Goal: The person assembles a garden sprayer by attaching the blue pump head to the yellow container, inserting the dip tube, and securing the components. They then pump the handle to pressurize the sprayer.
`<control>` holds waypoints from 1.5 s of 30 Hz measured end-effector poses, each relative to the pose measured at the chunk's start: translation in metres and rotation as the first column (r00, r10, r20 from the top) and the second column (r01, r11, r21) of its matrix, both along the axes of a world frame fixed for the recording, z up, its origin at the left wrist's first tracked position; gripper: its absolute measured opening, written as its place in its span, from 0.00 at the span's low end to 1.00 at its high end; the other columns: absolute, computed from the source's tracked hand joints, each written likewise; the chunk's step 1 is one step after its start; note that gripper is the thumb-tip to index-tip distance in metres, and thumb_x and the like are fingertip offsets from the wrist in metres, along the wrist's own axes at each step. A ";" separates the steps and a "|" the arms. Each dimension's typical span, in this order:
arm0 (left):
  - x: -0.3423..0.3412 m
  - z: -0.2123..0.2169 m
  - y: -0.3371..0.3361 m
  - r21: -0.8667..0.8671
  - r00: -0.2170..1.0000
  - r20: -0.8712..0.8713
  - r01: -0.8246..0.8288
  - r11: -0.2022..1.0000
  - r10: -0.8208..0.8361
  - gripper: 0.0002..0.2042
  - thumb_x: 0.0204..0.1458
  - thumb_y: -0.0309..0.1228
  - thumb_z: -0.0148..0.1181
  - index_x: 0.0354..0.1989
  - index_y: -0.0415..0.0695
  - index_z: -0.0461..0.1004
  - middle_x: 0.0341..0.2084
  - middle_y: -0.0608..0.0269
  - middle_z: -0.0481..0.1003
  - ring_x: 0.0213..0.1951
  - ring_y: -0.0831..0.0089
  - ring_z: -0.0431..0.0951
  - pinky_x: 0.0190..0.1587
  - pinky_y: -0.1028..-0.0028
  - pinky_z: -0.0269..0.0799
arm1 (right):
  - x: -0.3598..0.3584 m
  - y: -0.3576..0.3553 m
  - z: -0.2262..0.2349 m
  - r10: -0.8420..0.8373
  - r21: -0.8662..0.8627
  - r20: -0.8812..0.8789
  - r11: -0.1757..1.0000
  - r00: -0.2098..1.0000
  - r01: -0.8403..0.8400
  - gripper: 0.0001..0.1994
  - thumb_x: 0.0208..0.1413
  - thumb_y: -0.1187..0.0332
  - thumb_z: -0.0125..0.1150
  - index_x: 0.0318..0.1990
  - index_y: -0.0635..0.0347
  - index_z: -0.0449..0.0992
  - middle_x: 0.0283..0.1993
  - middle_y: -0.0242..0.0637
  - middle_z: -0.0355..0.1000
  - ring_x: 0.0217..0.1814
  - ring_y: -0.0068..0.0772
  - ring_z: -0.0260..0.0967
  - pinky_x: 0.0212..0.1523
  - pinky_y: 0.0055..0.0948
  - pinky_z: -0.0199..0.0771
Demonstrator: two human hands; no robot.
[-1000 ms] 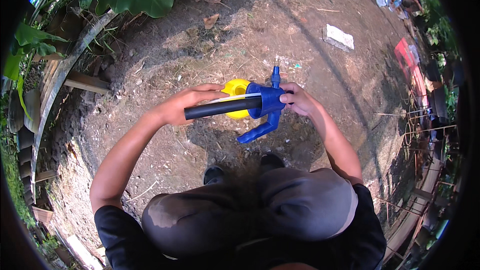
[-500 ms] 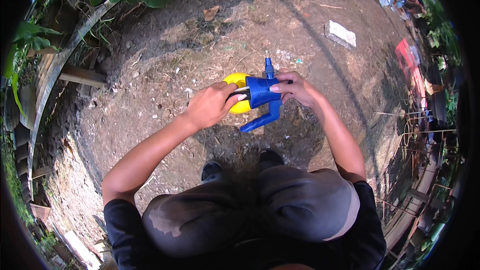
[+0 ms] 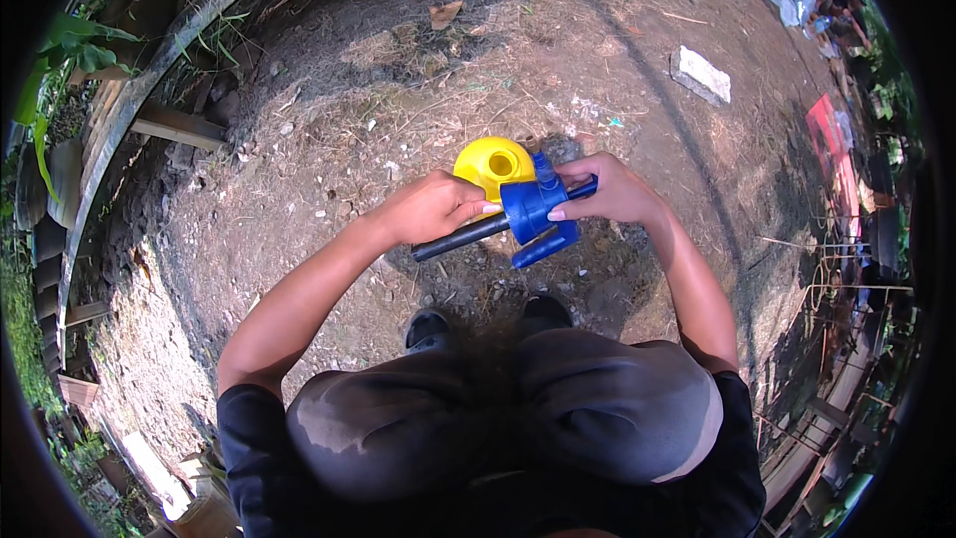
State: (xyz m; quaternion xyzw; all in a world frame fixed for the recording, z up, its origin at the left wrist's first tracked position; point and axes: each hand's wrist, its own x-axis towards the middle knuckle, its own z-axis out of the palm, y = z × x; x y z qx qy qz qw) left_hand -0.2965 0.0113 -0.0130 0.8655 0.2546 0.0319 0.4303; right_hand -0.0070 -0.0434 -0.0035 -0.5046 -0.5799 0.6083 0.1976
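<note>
My right hand is closed around the blue sprayer head, which lies tilted sideways with its nozzle pointing away and its handle toward me. A black tube sticks out from the head's wide end toward the lower left. The fingers of my left hand are closed at that wide end, against the tube's base; exactly what they pinch is partly hidden. Just beyond stands a yellow bottle, its round mouth uncovered and facing up.
Bare soil with dry grass and pebbles surrounds the bottle. A pale concrete block lies at the far right, with clear plastic litter behind it. Timber edges the left side; thin metal rods and boards line the right.
The sprayer head has turned and come toward me, away from the bottle. Its black tube now shows at full length, and the bottle's mouth is in plain sight.
</note>
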 end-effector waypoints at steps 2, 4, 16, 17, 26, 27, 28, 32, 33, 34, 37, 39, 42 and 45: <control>-0.013 -0.011 -0.007 -0.189 0.999 0.003 -0.051 0.981 0.053 0.18 0.64 0.41 0.50 0.28 0.39 0.74 0.21 0.56 0.74 0.26 0.60 0.73 0.34 0.63 0.68 | -0.009 -0.006 0.005 0.060 0.024 -0.024 0.998 0.998 -0.059 0.27 0.45 0.70 0.75 0.53 0.73 0.74 0.44 0.40 0.79 0.44 0.21 0.74 0.46 0.23 0.73; -0.022 -0.014 -0.015 -0.484 0.993 -0.023 -0.115 0.868 0.118 0.17 0.64 0.40 0.51 0.29 0.40 0.77 0.19 0.63 0.72 0.22 0.71 0.70 0.31 0.68 0.67 | -0.016 -0.011 0.007 0.074 -0.023 -0.033 0.997 0.997 -0.074 0.28 0.44 0.71 0.75 0.53 0.72 0.74 0.45 0.40 0.79 0.46 0.20 0.73 0.50 0.24 0.71; -0.081 -0.137 -0.029 -0.537 0.727 -0.271 -0.658 0.528 0.631 0.16 0.63 0.39 0.52 0.45 0.39 0.79 0.23 0.65 0.74 0.29 0.74 0.73 0.42 0.68 0.72 | 0.018 0.002 0.001 -0.178 0.001 0.155 0.984 0.972 0.180 0.20 0.46 0.68 0.73 0.46 0.69 0.77 0.35 0.33 0.78 0.32 0.18 0.71 0.31 0.23 0.72; -0.064 -0.146 -0.029 -0.449 0.746 -0.250 -0.654 0.608 0.618 0.16 0.63 0.40 0.53 0.46 0.39 0.78 0.24 0.64 0.75 0.31 0.72 0.74 0.44 0.66 0.72 | 0.019 0.003 -0.006 -0.137 0.003 0.167 0.990 0.976 0.138 0.21 0.46 0.68 0.73 0.47 0.69 0.77 0.34 0.33 0.78 0.31 0.18 0.71 0.29 0.22 0.71; 0.015 -0.020 -0.076 0.454 0.967 -0.081 -0.181 0.872 0.243 0.18 0.58 0.44 0.56 0.47 0.43 0.69 0.35 0.47 0.74 0.37 0.52 0.78 0.39 0.56 0.75 | 0.012 0.003 -0.020 -0.161 -0.310 0.018 0.937 0.987 0.158 0.24 0.46 0.67 0.73 0.51 0.70 0.76 0.37 0.36 0.78 0.36 0.21 0.74 0.37 0.22 0.75; 0.019 -0.013 -0.072 0.222 0.920 -0.310 -0.177 0.959 0.241 0.19 0.57 0.47 0.57 0.44 0.41 0.71 0.28 0.46 0.76 0.32 0.50 0.80 0.34 0.55 0.75 | 0.010 -0.002 -0.021 -0.112 -0.208 -0.016 0.972 0.994 0.106 0.25 0.46 0.67 0.73 0.51 0.69 0.76 0.40 0.37 0.78 0.40 0.23 0.74 0.42 0.23 0.75; 0.018 -0.016 -0.067 0.170 0.922 -0.308 -0.188 0.967 0.234 0.20 0.57 0.47 0.57 0.42 0.40 0.72 0.26 0.46 0.77 0.30 0.49 0.80 0.34 0.54 0.75 | 0.004 -0.011 -0.020 -0.060 -0.101 -0.045 0.993 0.997 0.055 0.25 0.45 0.67 0.74 0.52 0.67 0.76 0.43 0.38 0.78 0.44 0.24 0.74 0.47 0.25 0.74; 0.004 -0.009 -0.056 -0.090 0.951 -0.261 -0.195 0.977 0.166 0.22 0.58 0.50 0.56 0.36 0.39 0.75 0.22 0.44 0.77 0.28 0.46 0.80 0.33 0.54 0.75 | -0.005 -0.020 -0.010 0.204 0.562 0.349 0.736 0.914 -0.379 0.27 0.44 0.70 0.74 0.55 0.62 0.75 0.56 0.42 0.73 0.56 0.33 0.71 0.61 0.32 0.68; 0.003 -0.001 -0.057 -0.057 0.947 -0.268 -0.199 0.978 0.177 0.22 0.58 0.50 0.56 0.36 0.39 0.75 0.21 0.44 0.77 0.28 0.46 0.80 0.33 0.54 0.75 | -0.002 -0.021 -0.002 0.209 0.604 0.391 0.677 0.896 -0.421 0.28 0.49 0.63 0.72 0.58 0.58 0.73 0.61 0.43 0.69 0.59 0.38 0.70 0.58 0.37 0.72; 0.003 0.004 -0.059 -0.024 0.943 -0.275 -0.203 0.979 0.188 0.22 0.58 0.50 0.56 0.37 0.39 0.75 0.21 0.44 0.77 0.28 0.46 0.80 0.34 0.54 0.75 | 0.003 -0.027 0.000 0.135 0.441 0.114 0.881 0.984 -0.172 0.28 0.50 0.60 0.70 0.59 0.59 0.72 0.60 0.44 0.69 0.58 0.39 0.70 0.56 0.38 0.74; 0.007 0.029 -0.066 0.188 0.947 -0.259 -0.145 0.971 0.192 0.21 0.56 0.50 0.57 0.39 0.40 0.74 0.18 0.48 0.76 0.26 0.48 0.80 0.30 0.55 0.76 | 0.021 -0.039 0.011 -0.470 -0.545 -0.373 0.809 0.800 0.221 0.31 0.58 0.48 0.61 0.60 0.62 0.70 0.54 0.48 0.72 0.56 0.39 0.71 0.48 0.41 0.81; 0.017 0.047 -0.065 0.334 0.942 -0.288 -0.073 0.940 0.175 0.20 0.56 0.48 0.58 0.41 0.41 0.74 0.16 0.52 0.75 0.24 0.51 0.80 0.27 0.55 0.76 | 0.028 -0.038 0.010 -0.306 -0.543 -0.263 0.831 0.915 0.122 0.27 0.60 0.52 0.60 0.58 0.63 0.71 0.50 0.49 0.72 0.55 0.38 0.72 0.47 0.41 0.81; 0.016 0.036 -0.049 0.337 0.939 -0.320 -0.009 0.941 0.123 0.20 0.57 0.48 0.57 0.41 0.40 0.74 0.18 0.50 0.76 0.26 0.50 0.80 0.29 0.55 0.77 | 0.021 -0.028 0.009 -0.019 -0.177 -0.123 0.984 0.992 -0.003 0.20 0.55 0.65 0.63 0.53 0.63 0.75 0.55 0.48 0.72 0.60 0.40 0.69 0.56 0.43 0.74; 0.012 0.024 -0.040 0.170 0.931 -0.332 -0.096 0.981 0.149 0.21 0.58 0.48 0.56 0.40 0.39 0.74 0.24 0.48 0.78 0.31 0.50 0.81 0.35 0.55 0.77 | 0.008 -0.020 0.012 0.170 0.544 0.263 0.787 0.950 -0.292 0.25 0.41 0.73 0.65 0.53 0.60 0.76 0.65 0.39 0.66 0.69 0.37 0.60 0.67 0.41 0.63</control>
